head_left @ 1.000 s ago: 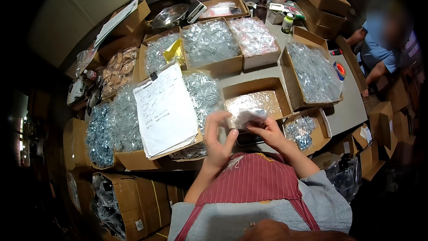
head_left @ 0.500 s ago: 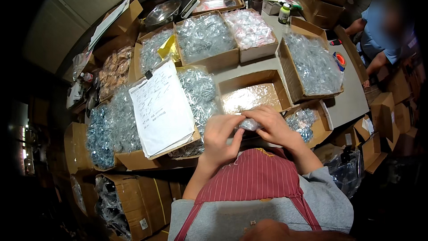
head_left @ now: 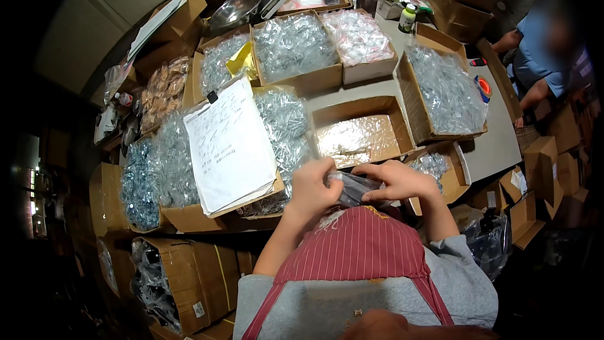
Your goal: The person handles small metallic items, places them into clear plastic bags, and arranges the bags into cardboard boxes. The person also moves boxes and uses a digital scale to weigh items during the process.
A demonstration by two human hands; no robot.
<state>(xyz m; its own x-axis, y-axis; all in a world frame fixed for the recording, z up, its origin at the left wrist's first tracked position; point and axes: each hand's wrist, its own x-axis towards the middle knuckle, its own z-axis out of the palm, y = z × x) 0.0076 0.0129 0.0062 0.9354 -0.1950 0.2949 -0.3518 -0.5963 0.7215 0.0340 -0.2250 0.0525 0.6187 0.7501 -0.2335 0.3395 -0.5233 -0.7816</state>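
Note:
Close in front of the striped red apron (head_left: 355,245), a small clear plastic bag (head_left: 353,190) stretches between my two hands. My left hand (head_left: 314,184) is closed on its left end, with fingers curled. On the other side my right hand (head_left: 397,181) pinches it between thumb and fingers. What the bag contains, if anything, I cannot make out. Just beyond my hands stands an open cardboard box (head_left: 393,113) with shiny clear plastic on its bottom. To the left, bags of silvery screw-like hardware (head_left: 280,126) lie beside a clipboard with papers (head_left: 229,151).
Cardboard boxes of bagged parts (head_left: 296,44) line the far side. A taller box (head_left: 415,97) of bags stands right, with a low box (head_left: 458,173) nearer. Orange and blue tape (head_left: 483,88) lies beside the tall box. A person (head_left: 538,63) in blue is at far right.
My hands have moved slightly apart and downward. The bag, bunched between my fingers before, is now drawn out wider between them.

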